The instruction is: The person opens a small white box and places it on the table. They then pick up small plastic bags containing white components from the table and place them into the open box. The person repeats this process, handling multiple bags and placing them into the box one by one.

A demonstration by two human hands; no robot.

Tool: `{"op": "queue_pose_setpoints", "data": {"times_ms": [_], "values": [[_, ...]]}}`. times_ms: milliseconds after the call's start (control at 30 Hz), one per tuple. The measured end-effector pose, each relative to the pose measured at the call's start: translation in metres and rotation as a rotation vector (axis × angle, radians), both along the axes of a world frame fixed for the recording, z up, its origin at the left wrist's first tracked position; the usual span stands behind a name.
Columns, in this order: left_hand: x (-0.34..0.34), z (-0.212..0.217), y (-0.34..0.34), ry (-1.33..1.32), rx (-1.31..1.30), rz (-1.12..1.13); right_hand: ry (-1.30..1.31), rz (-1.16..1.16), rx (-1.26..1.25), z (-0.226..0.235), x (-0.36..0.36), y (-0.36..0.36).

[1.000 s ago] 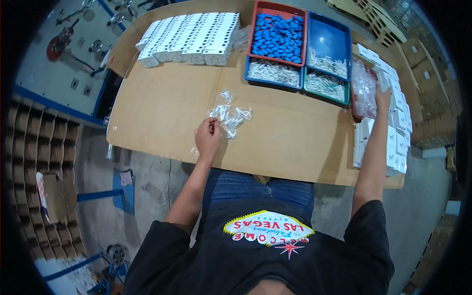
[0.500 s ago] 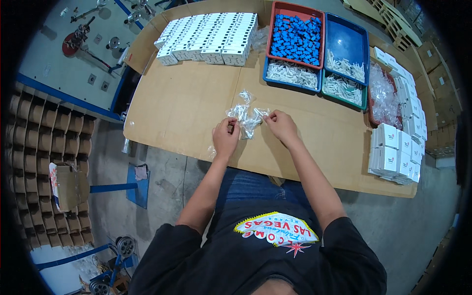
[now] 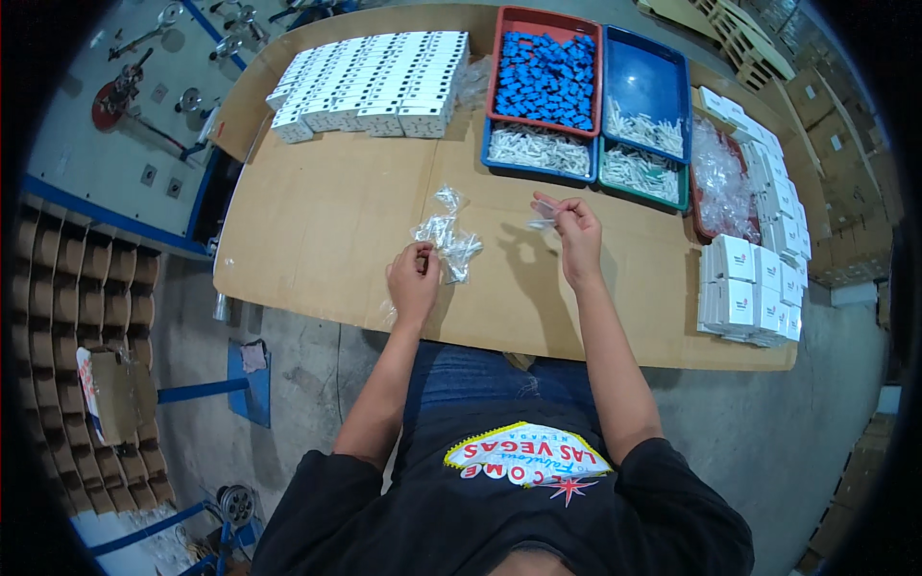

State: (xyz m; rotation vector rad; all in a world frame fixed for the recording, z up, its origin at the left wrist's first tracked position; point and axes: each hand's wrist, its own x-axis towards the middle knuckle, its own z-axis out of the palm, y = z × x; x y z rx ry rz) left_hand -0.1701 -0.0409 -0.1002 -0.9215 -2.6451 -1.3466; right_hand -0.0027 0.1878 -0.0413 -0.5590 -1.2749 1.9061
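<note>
My left hand rests on the brown table with its fingertips on a loose pile of small clear plastic bags. My right hand is raised a little to the right of the pile and pinches one small clear bag between thumb and fingers. The pile lies between the two hands, near the table's middle.
At the back stand rows of small white boxes, a red tray of blue parts and blue trays of white parts. At the right lie clear bags in a red tray and stacked white boxes. Cardboard dividers stand on the floor, left.
My right hand came from the far right tray to the pile beside my left hand, then lifted away to the right with one small bag. My left hand stayed by the pile.
</note>
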Motion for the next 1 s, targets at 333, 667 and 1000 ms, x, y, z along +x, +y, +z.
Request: {"op": "queue_pose_setpoints", "data": {"times_ms": [333,667,1000], "values": [[0.0,0.003,0.003,-0.048,-0.015,-0.026,-0.019,-0.025,-0.332,0.002,0.054,0.019],[-0.001,0.003,0.004,-0.06,0.02,-0.028,-0.151,-0.1,-0.244,-0.011,0.109,0.042],[0.0,0.005,0.003,0.003,-0.001,-0.024,-0.222,-0.24,-0.256,0.004,0.115,0.113]]}}
